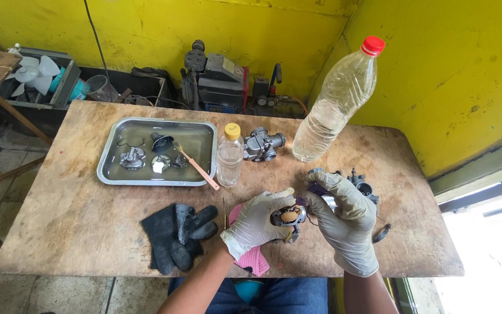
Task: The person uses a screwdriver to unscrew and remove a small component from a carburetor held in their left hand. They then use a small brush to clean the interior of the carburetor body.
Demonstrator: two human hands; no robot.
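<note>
Left hand point(257, 224) and right hand point(344, 218) both grasp the small carburetor part point(289, 216) above the counter point(76, 215) edge — a slip of gloved fingers could drop it to the floor

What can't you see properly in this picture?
- Head view: the small metal part is mostly covered by the left hand and right hand.
- The pink cloth lies partly under the left hand.
- Pieces in the metal tray sit under liquid, too small to identify.

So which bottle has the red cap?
The big bottle at the table's back right, leaning sideways. The small bottle beside the tray stands upright and has a yellow cap.
</note>
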